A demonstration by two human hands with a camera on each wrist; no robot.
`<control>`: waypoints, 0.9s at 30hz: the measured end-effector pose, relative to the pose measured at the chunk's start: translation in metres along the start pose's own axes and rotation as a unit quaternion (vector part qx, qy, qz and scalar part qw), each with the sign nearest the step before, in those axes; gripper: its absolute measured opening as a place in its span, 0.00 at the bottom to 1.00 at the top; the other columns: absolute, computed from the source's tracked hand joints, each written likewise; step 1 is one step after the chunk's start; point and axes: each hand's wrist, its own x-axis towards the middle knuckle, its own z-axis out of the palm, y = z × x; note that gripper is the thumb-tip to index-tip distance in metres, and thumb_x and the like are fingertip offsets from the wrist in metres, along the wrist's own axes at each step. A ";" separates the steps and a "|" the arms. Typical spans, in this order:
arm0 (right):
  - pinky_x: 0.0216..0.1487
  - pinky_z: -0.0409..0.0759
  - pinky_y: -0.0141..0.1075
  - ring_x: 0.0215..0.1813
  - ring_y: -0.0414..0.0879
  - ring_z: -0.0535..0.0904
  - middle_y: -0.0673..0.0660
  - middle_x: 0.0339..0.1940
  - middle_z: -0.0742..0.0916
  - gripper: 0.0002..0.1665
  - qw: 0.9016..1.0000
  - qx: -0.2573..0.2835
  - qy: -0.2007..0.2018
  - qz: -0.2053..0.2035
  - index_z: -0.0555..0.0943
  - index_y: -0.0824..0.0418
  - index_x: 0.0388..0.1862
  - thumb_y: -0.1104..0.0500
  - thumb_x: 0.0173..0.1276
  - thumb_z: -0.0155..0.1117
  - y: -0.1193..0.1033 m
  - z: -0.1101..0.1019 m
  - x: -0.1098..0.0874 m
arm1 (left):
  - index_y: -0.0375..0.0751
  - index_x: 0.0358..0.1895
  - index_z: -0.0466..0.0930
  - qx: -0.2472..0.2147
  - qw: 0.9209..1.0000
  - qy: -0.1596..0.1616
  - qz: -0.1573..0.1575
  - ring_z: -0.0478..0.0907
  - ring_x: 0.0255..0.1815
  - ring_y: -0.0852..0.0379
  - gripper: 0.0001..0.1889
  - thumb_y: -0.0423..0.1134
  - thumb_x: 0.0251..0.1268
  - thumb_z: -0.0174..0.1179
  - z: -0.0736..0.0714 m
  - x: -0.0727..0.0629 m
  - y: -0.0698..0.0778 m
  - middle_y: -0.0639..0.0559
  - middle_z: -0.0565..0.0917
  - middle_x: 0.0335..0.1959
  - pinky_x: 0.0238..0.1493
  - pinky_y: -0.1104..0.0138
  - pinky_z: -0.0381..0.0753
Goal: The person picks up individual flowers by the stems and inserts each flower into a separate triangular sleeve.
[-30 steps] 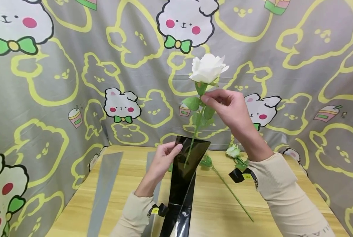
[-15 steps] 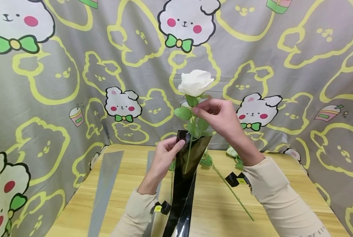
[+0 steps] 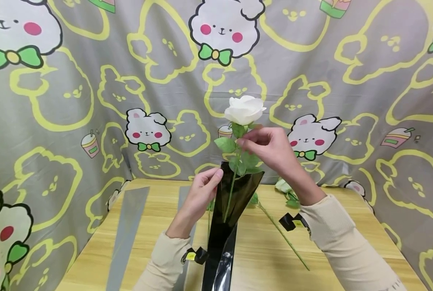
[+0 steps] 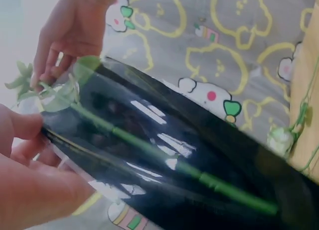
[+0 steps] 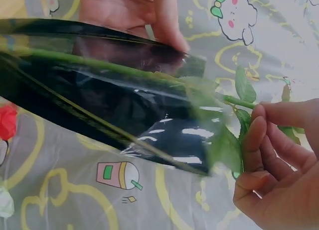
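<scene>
A right hand (image 3: 272,147) holds a white, green-stemmed rose (image 3: 244,111) in the mouth of a glossy black film sleeve (image 3: 221,226).
Thumb and fingertips pinch the stem just below the bloom, its lower length inside the sleeve; the left hand (image 3: 202,189) pinches the sleeve's upper rim between thumb and fingers. On the yellow wooden desk (image 3: 267,260), a pale green rose (image 3: 283,186) lies near the far edge.

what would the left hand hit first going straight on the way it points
First, the black sleeve the left hand pinches; beyond it, probably the rose stem, though depth is unclear.
</scene>
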 end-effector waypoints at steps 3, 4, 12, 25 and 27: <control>0.33 0.81 0.34 0.32 0.48 0.84 0.56 0.32 0.89 0.10 1.000 -0.004 0.007 -0.006 0.90 0.64 0.39 0.57 0.68 0.74 0.000 0.000 -0.001 | 0.25 0.55 0.80 0.015 1.000 0.007 -0.010 0.49 0.12 0.63 0.17 0.38 0.83 0.50 0.002 0.001 0.001 0.59 0.54 0.14 0.18 0.71 0.55; 0.33 0.81 0.34 0.31 0.48 0.84 0.56 0.32 0.89 0.10 1.000 -0.007 0.008 -0.008 0.90 0.64 0.39 0.57 0.68 0.74 0.000 0.001 -0.001 | 0.27 0.59 0.80 0.017 1.000 0.011 -0.014 0.50 0.12 0.64 0.17 0.37 0.83 0.50 0.002 0.001 0.001 0.59 0.54 0.14 0.18 0.72 0.55; 0.36 0.83 0.36 0.32 0.48 0.87 0.55 0.27 0.89 0.08 0.999 -0.010 -0.033 0.020 0.90 0.63 0.36 0.59 0.68 0.74 0.010 0.011 -0.005 | 0.26 0.39 0.75 0.013 1.000 0.022 -0.012 0.50 0.13 0.61 0.16 0.38 0.83 0.50 0.005 0.003 0.003 0.57 0.55 0.15 0.17 0.70 0.54; 0.49 0.78 0.44 0.50 0.52 0.77 0.58 0.48 0.86 0.10 0.995 -0.039 -0.082 0.052 0.92 0.62 0.40 0.56 0.67 0.75 0.030 0.003 -0.013 | 0.41 0.26 0.64 -0.073 0.996 0.030 -0.040 0.51 0.20 0.62 0.20 0.40 0.83 0.51 0.004 0.004 0.007 0.57 0.58 0.22 0.21 0.71 0.52; 0.58 0.76 0.52 0.61 0.54 0.74 0.60 0.56 0.84 0.11 0.992 -0.045 -0.098 0.064 0.92 0.63 0.40 0.56 0.66 0.76 0.031 0.003 -0.013 | 0.41 0.28 0.69 -0.077 0.996 0.029 -0.043 0.53 0.21 0.63 0.18 0.40 0.83 0.51 0.005 0.005 0.008 0.56 0.61 0.24 0.22 0.72 0.53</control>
